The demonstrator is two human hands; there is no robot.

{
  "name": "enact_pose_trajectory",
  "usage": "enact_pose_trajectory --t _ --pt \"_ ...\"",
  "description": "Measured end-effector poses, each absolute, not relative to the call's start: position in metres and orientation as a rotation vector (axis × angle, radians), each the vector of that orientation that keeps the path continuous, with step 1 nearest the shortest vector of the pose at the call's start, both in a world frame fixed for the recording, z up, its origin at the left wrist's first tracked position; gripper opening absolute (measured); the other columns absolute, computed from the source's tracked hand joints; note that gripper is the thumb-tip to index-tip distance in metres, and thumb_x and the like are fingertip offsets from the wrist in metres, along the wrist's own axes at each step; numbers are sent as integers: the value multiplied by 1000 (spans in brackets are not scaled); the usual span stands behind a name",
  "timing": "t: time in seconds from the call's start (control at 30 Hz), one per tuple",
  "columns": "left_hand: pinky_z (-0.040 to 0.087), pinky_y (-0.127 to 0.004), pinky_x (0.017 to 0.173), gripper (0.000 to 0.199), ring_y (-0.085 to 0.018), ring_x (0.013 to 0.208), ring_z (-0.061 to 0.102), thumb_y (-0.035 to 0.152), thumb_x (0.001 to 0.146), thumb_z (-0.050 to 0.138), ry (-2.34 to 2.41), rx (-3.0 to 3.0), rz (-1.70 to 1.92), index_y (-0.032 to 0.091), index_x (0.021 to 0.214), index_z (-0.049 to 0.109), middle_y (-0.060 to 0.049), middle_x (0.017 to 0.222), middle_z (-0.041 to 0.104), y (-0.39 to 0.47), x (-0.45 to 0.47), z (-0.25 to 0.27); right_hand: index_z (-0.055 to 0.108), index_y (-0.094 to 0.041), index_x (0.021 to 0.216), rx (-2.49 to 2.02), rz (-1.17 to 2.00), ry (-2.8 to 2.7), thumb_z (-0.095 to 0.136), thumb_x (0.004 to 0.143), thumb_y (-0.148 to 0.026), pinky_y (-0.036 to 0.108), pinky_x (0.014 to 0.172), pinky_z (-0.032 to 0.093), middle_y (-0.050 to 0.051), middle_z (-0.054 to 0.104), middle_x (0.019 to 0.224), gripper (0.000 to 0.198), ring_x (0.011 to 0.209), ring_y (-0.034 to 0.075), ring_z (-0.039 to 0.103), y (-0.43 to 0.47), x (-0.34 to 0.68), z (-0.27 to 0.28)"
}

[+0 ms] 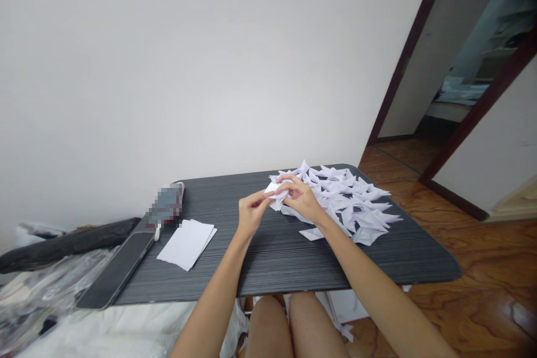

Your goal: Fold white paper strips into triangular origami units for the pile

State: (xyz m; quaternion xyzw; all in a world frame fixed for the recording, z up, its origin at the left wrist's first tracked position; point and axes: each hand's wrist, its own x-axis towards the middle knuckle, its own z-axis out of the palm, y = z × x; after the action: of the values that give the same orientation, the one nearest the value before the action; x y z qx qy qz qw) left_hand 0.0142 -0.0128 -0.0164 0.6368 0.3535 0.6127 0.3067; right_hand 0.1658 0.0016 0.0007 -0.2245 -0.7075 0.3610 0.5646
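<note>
Between my two hands, above the middle of the dark table (235, 207), is a small piece of folded white paper (274, 201). My left hand (253, 211) pinches its left side between thumb and fingertips. From the right, the fingers of my right hand (300, 196) curl over the paper and partly hide it. Just behind and to the right of my right hand spreads a pile of folded white paper boats (361, 207). Flat on the table to the left lies a small stack of white paper sheets (187, 243).
At the table's left end lie a dark phone-like slab (119, 268) and a blurred-out object with a red edge (180, 201). A black wrapped roll (71, 243) and clear plastic sit beyond that end. A white wall (210, 67) stands behind; a doorway (440, 95) opens at right.
</note>
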Motion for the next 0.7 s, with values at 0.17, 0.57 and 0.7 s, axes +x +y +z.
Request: enact_pose_trajectory --t 0.17,0.57,0.7 --pt "48 -30 75 19 -20 83 62 21 66 63 901 1707 1544 18 84 68 -5 90 67 -14 13 -12 65 -22 73 -529 849 -1658 62 67 -17 30 77 43 4 49 97 8 87 15 52 2 170 1" --pt "48 -30 74 18 -20 81 62 25 66 62 1061 1587 1634 16 81 68 -6 86 68 -11 11 -13 65 -23 81 -597 685 -1734 62 69 -23 31 76 44 4 55 94 12 86 16 54 5 172 -1" --pt "48 -27 69 20 -18 77 61 24 61 66 983 1616 1576 16 79 68 -6 84 68 -10 15 -14 64 -20 69 -647 543 -1700 58 73 -24 31 73 43 4 58 81 8 81 16 54 6 170 -3"
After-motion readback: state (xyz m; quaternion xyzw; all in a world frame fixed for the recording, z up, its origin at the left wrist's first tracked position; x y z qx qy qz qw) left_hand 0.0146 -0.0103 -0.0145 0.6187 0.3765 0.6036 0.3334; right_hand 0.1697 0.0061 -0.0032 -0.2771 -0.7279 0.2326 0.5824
